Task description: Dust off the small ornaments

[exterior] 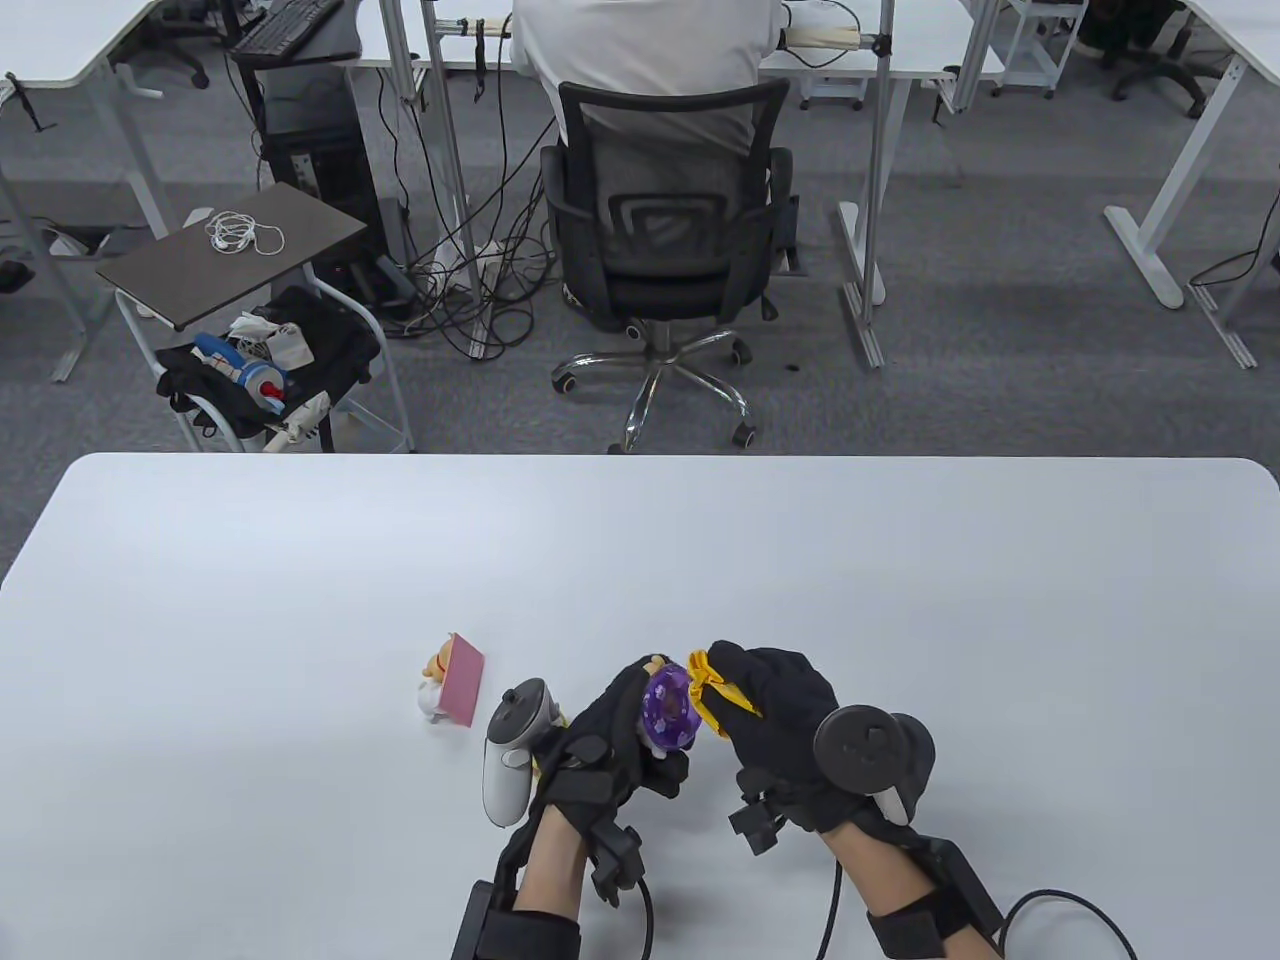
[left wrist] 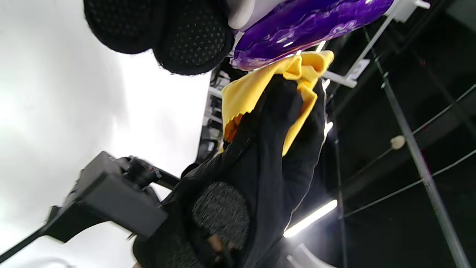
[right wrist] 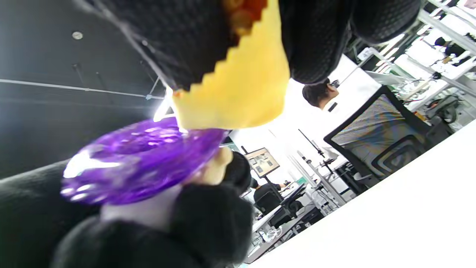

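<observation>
Open white table (exterior: 900,600) is seen ahead and to the right. On the left, passage is blocked by a pink-backed figurine (exterior: 450,678), apparently upright, standing just beside the left hand (exterior: 600,745).

Two ornaments (exterior: 668,712) (exterior: 450,679), one cloth (exterior: 722,692)

Left hand (exterior: 600,745) and right hand (exterior: 790,725): black dotted-fabric sensor gloves, bare forearm skin, black wrist straps with trailing cables; trackers differ (white (exterior: 512,750) left, dark grey (exterior: 870,745) right).
</observation>
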Tool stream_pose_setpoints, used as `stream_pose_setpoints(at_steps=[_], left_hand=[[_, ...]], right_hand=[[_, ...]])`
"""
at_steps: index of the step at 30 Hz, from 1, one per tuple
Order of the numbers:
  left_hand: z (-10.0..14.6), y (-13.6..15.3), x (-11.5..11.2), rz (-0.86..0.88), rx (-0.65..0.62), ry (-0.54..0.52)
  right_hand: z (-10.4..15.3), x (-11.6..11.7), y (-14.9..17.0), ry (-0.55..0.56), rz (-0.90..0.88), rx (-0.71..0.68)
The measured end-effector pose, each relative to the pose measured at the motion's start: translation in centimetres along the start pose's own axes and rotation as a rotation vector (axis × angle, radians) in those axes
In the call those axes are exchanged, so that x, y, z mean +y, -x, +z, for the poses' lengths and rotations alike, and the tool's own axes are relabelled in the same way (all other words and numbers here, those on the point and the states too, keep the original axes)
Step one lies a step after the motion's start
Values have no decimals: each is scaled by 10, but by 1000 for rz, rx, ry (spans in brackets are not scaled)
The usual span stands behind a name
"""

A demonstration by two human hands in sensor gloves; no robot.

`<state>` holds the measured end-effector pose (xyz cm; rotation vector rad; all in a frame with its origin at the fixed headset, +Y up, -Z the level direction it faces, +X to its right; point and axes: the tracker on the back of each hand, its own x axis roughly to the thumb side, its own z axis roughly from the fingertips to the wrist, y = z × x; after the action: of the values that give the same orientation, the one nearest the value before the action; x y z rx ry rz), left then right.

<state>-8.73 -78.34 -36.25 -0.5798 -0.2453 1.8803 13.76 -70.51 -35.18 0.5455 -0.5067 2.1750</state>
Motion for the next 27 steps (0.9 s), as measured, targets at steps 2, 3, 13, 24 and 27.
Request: stream_pose_setpoints(at_steps=[2, 3, 13, 24, 27], left_hand=[[-2, 9, 1, 27, 5, -18], [-4, 11, 0, 45, 4, -1], [-1, 11, 5, 111, -48, 2], [-10, 20, -5, 123, -33, 90], [-11, 20, -3, 141, -42, 77]], right_hand=[[2, 5, -14, -32, -7, -88], [2, 8, -20, -51, 21, -125], [-1, 6, -9, -49, 29, -54], [-2, 3, -6, -37, 142, -64], [-1, 4, -22, -53, 93, -156]])
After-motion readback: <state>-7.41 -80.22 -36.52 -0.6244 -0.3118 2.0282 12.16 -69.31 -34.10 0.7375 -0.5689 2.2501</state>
